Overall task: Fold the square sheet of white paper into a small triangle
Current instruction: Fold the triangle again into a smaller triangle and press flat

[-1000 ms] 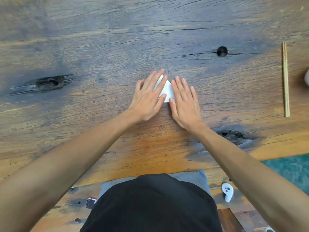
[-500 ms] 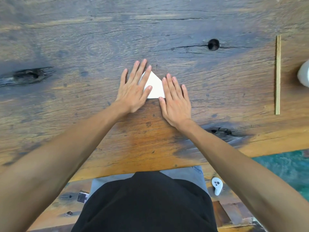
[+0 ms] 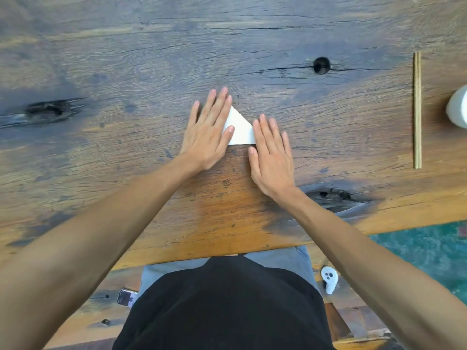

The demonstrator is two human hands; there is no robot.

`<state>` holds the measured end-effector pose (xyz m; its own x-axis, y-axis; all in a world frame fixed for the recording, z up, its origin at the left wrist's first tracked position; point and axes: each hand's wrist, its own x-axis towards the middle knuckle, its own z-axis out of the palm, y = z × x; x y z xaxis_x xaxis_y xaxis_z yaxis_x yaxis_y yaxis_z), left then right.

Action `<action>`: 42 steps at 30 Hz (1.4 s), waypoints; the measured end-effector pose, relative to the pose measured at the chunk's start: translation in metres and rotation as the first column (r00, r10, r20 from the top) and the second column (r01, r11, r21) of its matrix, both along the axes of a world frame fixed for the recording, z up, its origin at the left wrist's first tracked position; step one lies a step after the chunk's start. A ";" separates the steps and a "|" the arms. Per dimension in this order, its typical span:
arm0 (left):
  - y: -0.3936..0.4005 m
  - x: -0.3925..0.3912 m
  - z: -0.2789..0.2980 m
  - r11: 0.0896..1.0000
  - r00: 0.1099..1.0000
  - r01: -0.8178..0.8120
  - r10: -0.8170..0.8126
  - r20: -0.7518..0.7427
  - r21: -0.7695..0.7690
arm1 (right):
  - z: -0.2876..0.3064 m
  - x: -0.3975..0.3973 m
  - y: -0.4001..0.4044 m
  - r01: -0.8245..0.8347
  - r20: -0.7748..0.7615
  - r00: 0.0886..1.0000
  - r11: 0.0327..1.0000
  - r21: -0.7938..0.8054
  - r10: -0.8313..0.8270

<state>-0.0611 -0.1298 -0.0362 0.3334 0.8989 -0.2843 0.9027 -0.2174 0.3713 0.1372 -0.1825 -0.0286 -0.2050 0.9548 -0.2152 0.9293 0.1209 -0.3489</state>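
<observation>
White paper, already a small triangle, lies flat on the wooden worktop between the two hands, its straight near edge running left to right and its point aimed away from the person. The left hand covers its left part, fingers straight and close together, thumb on the sheet; the right hand lies flat at its right corner, fingers slightly spread. Neither pinches it, both equally near; no containers hold anything.
</observation>
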 end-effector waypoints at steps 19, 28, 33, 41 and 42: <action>-0.013 -0.021 -0.021 0.993 0.995 0.012 0.001 -0.102 0.121 | -0.034 -0.002 0.016 -0.170 0.124 0.979 0.983 0.071 0.161; -0.040 -0.051 -0.021 0.995 0.988 -0.018 0.033 -0.153 0.098 | -0.027 0.025 -0.008 -0.127 0.147 0.982 0.991 0.038 0.120; -0.036 -0.051 -0.006 0.995 0.994 -0.089 0.092 -0.059 0.052 | -0.018 0.020 -0.002 -0.112 0.103 0.989 0.993 0.021 0.109; 0.005 -0.013 -0.012 0.998 0.995 0.010 -0.004 -0.099 0.067 | -0.031 -0.034 0.064 -0.270 0.121 0.959 0.955 0.121 0.256; 0.003 -0.013 -0.015 0.998 0.994 0.006 0.002 -0.112 0.069 | -0.034 -0.033 0.063 -0.272 0.125 0.958 0.955 0.117 0.257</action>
